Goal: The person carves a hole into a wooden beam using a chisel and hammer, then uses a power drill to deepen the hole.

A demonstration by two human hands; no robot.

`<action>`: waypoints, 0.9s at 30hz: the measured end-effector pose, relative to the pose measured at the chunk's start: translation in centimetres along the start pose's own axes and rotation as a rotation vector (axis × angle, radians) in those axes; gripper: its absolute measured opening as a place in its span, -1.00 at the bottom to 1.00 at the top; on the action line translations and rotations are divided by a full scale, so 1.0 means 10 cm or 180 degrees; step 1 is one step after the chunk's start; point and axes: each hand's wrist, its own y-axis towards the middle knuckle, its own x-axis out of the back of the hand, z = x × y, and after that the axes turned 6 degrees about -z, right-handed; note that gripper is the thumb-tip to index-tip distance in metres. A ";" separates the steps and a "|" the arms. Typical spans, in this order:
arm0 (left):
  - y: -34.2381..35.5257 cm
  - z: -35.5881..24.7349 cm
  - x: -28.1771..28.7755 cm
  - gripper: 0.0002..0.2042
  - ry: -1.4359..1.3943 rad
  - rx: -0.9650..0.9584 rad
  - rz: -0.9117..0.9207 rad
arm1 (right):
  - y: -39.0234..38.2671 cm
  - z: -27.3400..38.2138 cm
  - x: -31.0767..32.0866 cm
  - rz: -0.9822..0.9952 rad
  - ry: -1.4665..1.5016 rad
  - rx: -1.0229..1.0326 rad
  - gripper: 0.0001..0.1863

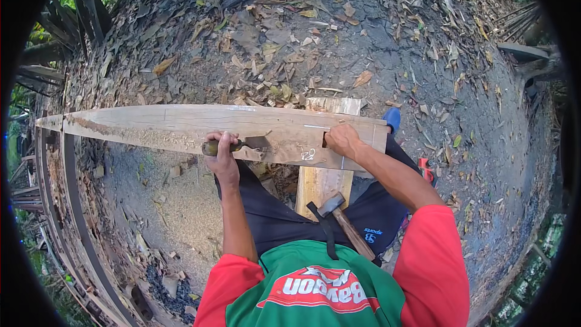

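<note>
A long, pale wooden plank (200,122) lies crosswise in front of me, tapering to a point at the far left. My left hand (224,152) is wrapped round the wooden handle of a wide-bladed chisel (256,142). Its blade points right, over the plank's near half. Toward the plank's right end is a dark rectangular hole (324,139). My right hand (344,140) is closed at this hole, with its fingertips hidden; I cannot see whether it holds anything. Pencil lines and white chalk marks show on the wood around it.
A hammer (346,221) rests at my lap by my right thigh. Under the plank runs a lighter wooden board (321,184). Sawdust (187,218) and dry leaves cover the ground. Long timbers (78,218) stand at left, and a red object (426,169) lies beyond my right knee.
</note>
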 end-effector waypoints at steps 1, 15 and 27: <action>-0.01 -0.01 -0.03 -0.88 -0.0012 0.0000 -0.0028 | -0.02 -0.03 0.01 -0.0067 0.0056 -0.0002 -0.73; 0.00 -0.05 0.02 -0.89 -0.0174 0.0063 -0.0151 | -0.07 -0.14 0.19 -0.0071 0.1001 -0.0840 -0.79; 0.00 -0.05 -0.06 -0.88 -0.0012 0.0107 -0.0066 | 0.04 0.03 0.04 0.0015 0.0164 -0.0116 -0.78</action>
